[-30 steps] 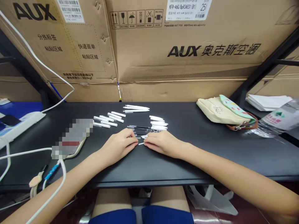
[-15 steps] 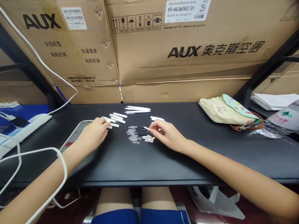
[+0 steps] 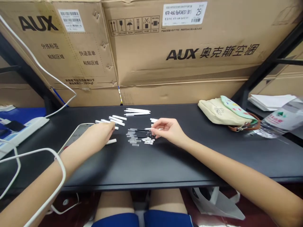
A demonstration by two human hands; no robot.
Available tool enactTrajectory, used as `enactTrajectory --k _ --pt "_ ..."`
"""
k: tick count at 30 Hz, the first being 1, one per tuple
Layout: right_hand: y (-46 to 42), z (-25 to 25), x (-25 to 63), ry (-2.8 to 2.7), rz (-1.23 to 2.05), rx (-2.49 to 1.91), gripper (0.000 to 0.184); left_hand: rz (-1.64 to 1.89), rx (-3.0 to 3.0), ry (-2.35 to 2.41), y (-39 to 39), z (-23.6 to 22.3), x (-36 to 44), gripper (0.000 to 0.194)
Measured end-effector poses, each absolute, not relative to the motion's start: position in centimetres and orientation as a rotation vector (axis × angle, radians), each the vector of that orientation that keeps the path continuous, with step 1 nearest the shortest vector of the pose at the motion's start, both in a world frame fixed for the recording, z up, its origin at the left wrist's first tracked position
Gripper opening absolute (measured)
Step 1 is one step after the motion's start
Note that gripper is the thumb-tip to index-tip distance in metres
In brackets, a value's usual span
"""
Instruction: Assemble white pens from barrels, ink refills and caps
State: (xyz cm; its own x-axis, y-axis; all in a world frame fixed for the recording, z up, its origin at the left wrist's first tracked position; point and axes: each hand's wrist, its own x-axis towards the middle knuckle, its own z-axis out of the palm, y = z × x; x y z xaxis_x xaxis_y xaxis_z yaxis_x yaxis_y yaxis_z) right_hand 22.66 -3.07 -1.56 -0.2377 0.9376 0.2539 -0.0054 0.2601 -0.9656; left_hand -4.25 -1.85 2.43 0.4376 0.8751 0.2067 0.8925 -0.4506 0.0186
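My left hand is closed, its fingertips at a group of white pen barrels on the black table. From under its palm side sticks out one white pen barrel; the fingers' grip on it is partly hidden. With thumb and fingers pinched, my right hand holds a short white pen part that points left. Below that hand lie dark pen refills, small clear caps and short white pieces. More white pieces lie behind my right fingers.
Several white pens lie farther back. A phone is partly under my left forearm, near a white cable and power strip. A cream pouch and a water bottle are at right. Cardboard boxes stand behind.
My left hand has moved slightly right and toward me, and a white barrel now shows below it. The white part in my right hand has turned more level. The view has shifted a little.
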Motion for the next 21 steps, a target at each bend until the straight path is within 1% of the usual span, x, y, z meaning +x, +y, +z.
enactTrajectory --k 1,3,4,7,9,12,14,19,21 --pt "-3.0 -1.4 22.7 -1.481 1.183 -0.910 0.029 -0.219 -2.581 -1.576 -2.0 2.8 -3.7 0.020" --pt "-2.8 -1.2 22.8 -1.430 1.197 -0.921 0.028 -0.201 -2.532 -1.516 -2.8 3.1 -2.8 0.024" --pt "-2.7 -1.2 22.8 -1.410 1.195 -0.928 0.027 -0.236 -2.528 -1.464 -3.6 2.9 -2.6 0.028" --pt "-2.7 -1.2 22.9 -1.384 1.206 -0.934 0.027 -0.512 -2.498 -1.399 -6.6 1.1 -3.1 0.037" --pt "-2.8 -1.3 22.8 -1.394 1.235 -0.928 0.027 -0.591 -2.543 -1.382 -8.3 -0.6 -4.0 0.041" --pt "-2.9 -1.6 22.7 -1.403 1.267 -0.922 0.026 -0.688 -2.626 -1.432 -9.4 -2.4 -5.4 0.034" --pt "-2.9 -1.7 22.7 -1.404 1.272 -0.921 0.026 -0.747 -2.654 -1.458 -9.4 -2.8 -5.8 0.030" --pt "-2.7 -1.7 22.8 -1.397 1.267 -0.912 0.026 -0.796 -2.753 -1.455 -8.5 -1.0 -5.1 0.024" --pt "-2.7 -1.7 22.8 -1.385 1.258 -0.914 0.026 -0.895 -2.780 -1.492 -7.7 0.3 -3.6 0.021"
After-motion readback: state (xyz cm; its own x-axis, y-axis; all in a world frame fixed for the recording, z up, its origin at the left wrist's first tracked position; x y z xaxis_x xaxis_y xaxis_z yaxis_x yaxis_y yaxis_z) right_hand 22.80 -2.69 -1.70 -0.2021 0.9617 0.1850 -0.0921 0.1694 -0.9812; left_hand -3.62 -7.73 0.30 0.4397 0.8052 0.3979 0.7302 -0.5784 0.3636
